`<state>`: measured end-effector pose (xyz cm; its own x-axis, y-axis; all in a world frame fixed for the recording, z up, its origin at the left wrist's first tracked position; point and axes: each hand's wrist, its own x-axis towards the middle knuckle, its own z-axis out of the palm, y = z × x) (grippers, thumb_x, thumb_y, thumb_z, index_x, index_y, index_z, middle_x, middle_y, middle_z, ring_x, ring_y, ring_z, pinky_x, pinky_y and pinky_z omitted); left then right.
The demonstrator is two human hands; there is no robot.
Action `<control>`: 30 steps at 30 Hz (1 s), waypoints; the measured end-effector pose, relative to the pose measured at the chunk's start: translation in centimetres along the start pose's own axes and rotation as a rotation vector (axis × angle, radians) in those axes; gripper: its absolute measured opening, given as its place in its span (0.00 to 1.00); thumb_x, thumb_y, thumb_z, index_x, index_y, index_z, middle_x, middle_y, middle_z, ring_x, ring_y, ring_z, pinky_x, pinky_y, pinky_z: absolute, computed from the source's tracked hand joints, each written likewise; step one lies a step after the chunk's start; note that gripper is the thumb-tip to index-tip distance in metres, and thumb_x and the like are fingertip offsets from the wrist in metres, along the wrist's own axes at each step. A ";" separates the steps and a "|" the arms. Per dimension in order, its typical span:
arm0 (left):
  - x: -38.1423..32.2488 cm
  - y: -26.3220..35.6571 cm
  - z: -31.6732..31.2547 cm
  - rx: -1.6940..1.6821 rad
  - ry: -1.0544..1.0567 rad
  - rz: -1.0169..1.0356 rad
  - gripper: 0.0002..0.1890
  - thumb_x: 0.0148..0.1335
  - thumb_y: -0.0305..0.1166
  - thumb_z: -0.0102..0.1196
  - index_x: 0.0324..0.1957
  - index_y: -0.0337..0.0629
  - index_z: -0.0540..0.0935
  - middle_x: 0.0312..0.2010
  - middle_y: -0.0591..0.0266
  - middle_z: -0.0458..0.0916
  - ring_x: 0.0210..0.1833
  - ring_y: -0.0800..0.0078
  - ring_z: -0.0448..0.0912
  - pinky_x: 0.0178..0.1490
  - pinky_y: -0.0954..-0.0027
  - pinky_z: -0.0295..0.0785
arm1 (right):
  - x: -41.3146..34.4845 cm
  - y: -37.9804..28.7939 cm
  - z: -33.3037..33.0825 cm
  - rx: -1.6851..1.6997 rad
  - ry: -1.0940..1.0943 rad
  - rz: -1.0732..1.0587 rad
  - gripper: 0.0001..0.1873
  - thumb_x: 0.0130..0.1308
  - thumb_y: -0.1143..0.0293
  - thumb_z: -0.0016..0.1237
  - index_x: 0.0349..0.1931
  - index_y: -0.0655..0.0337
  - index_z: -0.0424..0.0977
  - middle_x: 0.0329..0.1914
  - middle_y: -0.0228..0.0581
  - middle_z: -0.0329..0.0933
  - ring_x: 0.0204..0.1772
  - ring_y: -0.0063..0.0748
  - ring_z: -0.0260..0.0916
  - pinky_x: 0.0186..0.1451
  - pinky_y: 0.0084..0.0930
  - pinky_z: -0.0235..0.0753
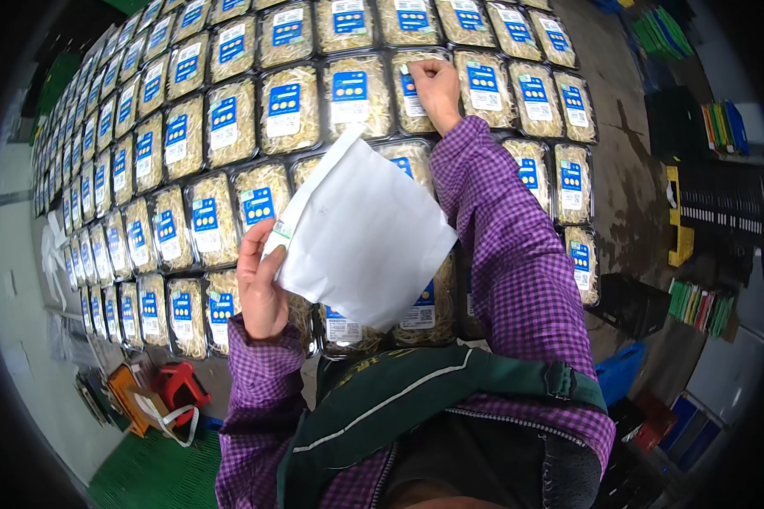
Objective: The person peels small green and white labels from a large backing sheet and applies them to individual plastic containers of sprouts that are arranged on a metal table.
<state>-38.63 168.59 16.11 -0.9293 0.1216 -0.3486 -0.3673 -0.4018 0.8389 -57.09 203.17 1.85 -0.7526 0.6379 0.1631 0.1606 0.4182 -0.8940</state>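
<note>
My left hand pinches the edge of a white paper sheet between thumb and fingers. A small green-and-white sticker shows on the sheet by my thumb. My right hand reaches over a clear-lidded tray of bean sprouts, its fingers bent together at the blue-and-white label. Beside those fingertips is another small green-and-white sticker; whether they grip it or only touch it is unclear. Some nearby trays, such as one to the right, bear similar small stickers. The sheet and my right sleeve hide several trays.
Rows of packed sprout trays stretch far to the left. On the floor at right stand black crates, a yellow plastic piece and stacked coloured crates. A red stool and green floor matting lie at lower left.
</note>
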 end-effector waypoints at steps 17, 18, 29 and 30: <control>-0.8 1.7 -1.4 0.181 -0.094 0.052 0.23 0.61 0.17 0.56 0.59 0.34 0.73 0.43 0.58 0.83 0.42 0.78 0.81 0.46 0.80 0.76 | -14.3 -22.6 -6.5 0.064 -0.987 -0.862 0.12 0.58 0.66 0.58 0.40 0.61 0.80 0.40 0.41 0.81 0.44 0.40 0.78 0.49 0.32 0.74; -0.9 1.8 -1.2 0.194 -0.106 0.064 0.23 0.61 0.17 0.56 0.59 0.34 0.73 0.44 0.58 0.83 0.42 0.79 0.81 0.46 0.80 0.76 | -15.4 -23.1 -6.5 -0.020 -1.075 -0.878 0.12 0.57 0.66 0.57 0.39 0.61 0.80 0.39 0.41 0.81 0.45 0.42 0.77 0.49 0.34 0.74; -2.0 0.2 -3.1 0.138 -0.030 0.096 0.13 0.65 0.21 0.55 0.51 0.30 0.78 0.37 0.61 0.83 0.37 0.84 0.79 0.37 0.85 0.74 | -20.1 -22.4 -5.6 -0.046 -0.910 -0.946 0.07 0.53 0.69 0.58 0.33 0.58 0.79 0.32 0.36 0.74 0.41 0.41 0.71 0.44 0.35 0.68; -2.1 0.2 -2.8 0.133 -0.035 0.117 0.11 0.67 0.24 0.54 0.49 0.30 0.79 0.35 0.63 0.83 0.35 0.85 0.78 0.36 0.84 0.73 | -20.2 -22.2 -5.7 -0.048 -0.873 -0.985 0.07 0.53 0.69 0.58 0.32 0.58 0.79 0.32 0.35 0.73 0.41 0.40 0.71 0.44 0.34 0.68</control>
<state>-36.68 165.70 15.81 -0.9659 0.1133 -0.2327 -0.2562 -0.2913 0.9217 -41.87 184.69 20.74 -0.7260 -0.5622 0.3961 -0.6797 0.4989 -0.5377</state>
